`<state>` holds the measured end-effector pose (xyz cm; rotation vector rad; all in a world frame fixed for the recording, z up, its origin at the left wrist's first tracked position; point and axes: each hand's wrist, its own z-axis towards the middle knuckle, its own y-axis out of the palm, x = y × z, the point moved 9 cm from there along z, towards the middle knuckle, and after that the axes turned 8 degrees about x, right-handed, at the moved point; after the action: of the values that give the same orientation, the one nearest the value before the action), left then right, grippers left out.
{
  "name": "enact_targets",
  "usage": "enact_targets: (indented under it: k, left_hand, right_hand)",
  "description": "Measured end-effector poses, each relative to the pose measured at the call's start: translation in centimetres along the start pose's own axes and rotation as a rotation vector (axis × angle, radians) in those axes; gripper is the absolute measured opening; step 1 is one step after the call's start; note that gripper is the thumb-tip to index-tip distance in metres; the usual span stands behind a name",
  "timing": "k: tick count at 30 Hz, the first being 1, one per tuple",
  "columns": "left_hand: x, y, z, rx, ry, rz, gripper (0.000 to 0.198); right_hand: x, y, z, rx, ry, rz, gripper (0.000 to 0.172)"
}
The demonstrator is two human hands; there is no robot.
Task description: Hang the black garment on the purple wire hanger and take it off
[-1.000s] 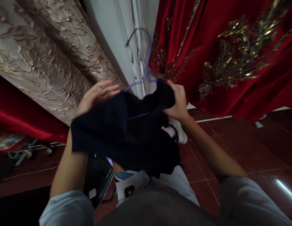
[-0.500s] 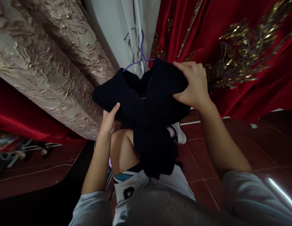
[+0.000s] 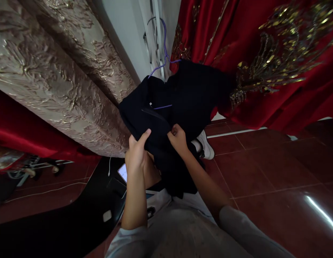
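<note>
Garment, dark: on purple hanger, stretching forward from our lap. Left hand: ours, partly closed on the garment's near side, thumb on top, fingers hidden beneath. Right hand: ours, fingers curled, pinching its front edge. Phone: lit, beside our left arm.

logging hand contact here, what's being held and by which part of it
A dark garment on a purple hanger: left grip at its lower left edge, right grip pinching the front edge below the neck opening.

Dim pic, w/ glare streak on floor.
</note>
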<state>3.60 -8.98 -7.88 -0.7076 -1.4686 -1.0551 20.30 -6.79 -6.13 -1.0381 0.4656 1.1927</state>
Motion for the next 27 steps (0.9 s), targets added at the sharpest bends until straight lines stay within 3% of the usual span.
enact_targets:
  k: [3,5,7,10,13,15,18,24,27]
  left_hand:
    - [0.5,-2.1,-1.7,0.199,0.227,0.059,0.042]
    - [-0.3,-3.1,-3.7,0.348,0.345,0.114,0.05]
    - [-2.7,-2.0,-5.0,0.273,0.325,0.149,0.042]
    - [-6.7,1.5,-5.8,-0.052,0.204,0.181,0.022]
    - [-7.4,3.3,-5.8,-0.197,0.275,0.242,0.031]
    - [-7.2,3.8,-5.6,-0.226,0.319,0.264,0.036]
    - [-7.0,3.5,-5.3,-0.189,0.34,0.283,0.032]
    - [-7.0,2.8,-5.9,-0.074,0.341,0.241,0.025]
    - [-7.2,3.4,-6.2,-0.055,0.357,0.193,0.027]
  right_hand:
    - [2.1,2.0,-2.3,-0.075,0.103,0.147,0.047]
    - [3.9,2.6,-3.9,-0.072,0.172,0.195,0.039]
    - [6.2,2.8,-5.5,-0.013,0.338,0.305,0.04]
    - [8.9,3.3,-7.5,0.111,0.61,0.5,0.046]
    - [8.9,2.8,-8.2,0.281,0.678,0.574,0.048]
    - [8.4,2.3,-8.4,0.391,0.677,0.618,0.049]
    - [7.3,2.0,-8.3,0.418,0.642,0.648,0.051]
    - [6.0,2.5,-8.1,0.218,0.727,0.836,0.037]
    - [5.1,1.7,-6.4,0.169,0.747,0.938,0.029]
